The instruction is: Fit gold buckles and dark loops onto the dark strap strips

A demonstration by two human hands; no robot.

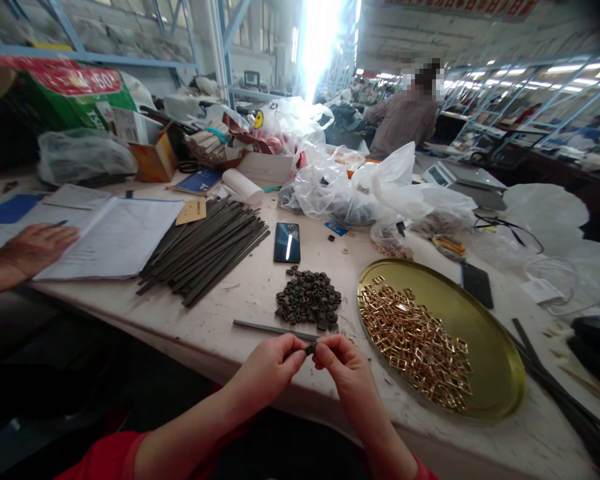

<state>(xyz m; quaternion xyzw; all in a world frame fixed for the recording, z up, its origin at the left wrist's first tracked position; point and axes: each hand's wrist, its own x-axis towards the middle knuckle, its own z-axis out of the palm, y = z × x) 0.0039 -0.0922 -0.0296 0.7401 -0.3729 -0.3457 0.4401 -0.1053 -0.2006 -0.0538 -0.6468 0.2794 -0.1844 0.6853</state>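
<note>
A small dark grey loop-shaped piece [310, 348] is pinched between the fingertips of the left hand [267, 371] and the right hand [341, 365], just above the near edge of the scuffed pale worktable [240, 293]. Both sets of fingers are closed on it, thumb against forefinger. It is judged light, stiff and easily dropped, best gripped by its ends. Its long axis appears to run left to right between the hands, though much is hidden.

A thin dark strip [270, 329] lies just beyond the hands, pointing left and slightly away. Behind it sits a heap of dark loops [307, 300]; to the right, a round brass-coloured tray [490, 360] holds gold rectangular buckles [415, 343]. A bundle of long dark strips [205, 250] lies further left.
</note>
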